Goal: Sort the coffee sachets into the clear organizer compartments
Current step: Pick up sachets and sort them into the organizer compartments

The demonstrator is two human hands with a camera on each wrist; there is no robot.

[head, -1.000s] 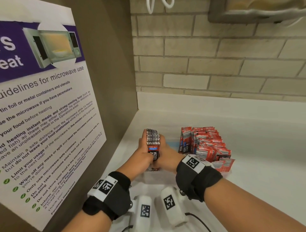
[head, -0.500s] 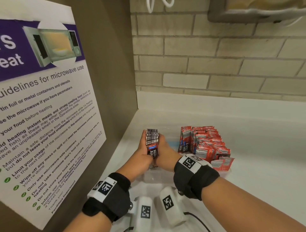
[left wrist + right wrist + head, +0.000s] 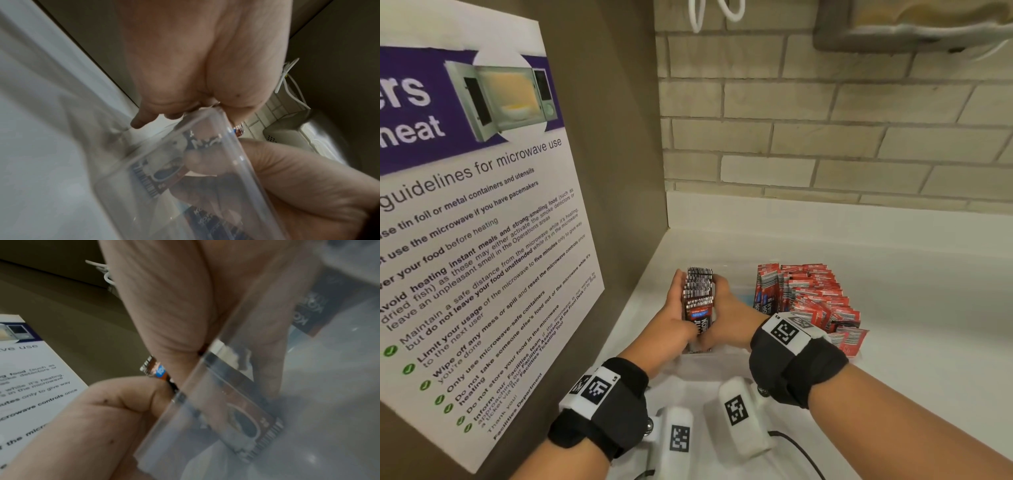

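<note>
A stack of dark brown coffee sachets (image 3: 698,294) stands on edge in the left compartment of the clear organizer (image 3: 722,363). My left hand (image 3: 678,308) holds its left side and my right hand (image 3: 727,308) its right side, both thumbs over the front sachet. The right compartment is packed with red sachets (image 3: 811,294). In the left wrist view the organizer wall (image 3: 232,146) crosses in front of a sachet (image 3: 162,170). In the right wrist view a sachet (image 3: 255,428) shows through the wall (image 3: 197,386), below my right hand (image 3: 174,305).
A brown side panel with a microwave-rules poster (image 3: 482,240) stands close on the left. A brick wall (image 3: 825,137) rises behind the white counter (image 3: 911,291). Loose red sachets (image 3: 852,339) lean at the organizer's front right corner. A black cable (image 3: 801,452) lies near my right forearm.
Both hands stay clamped on the dark stack in nearly the same place. The head view has shifted a little.
</note>
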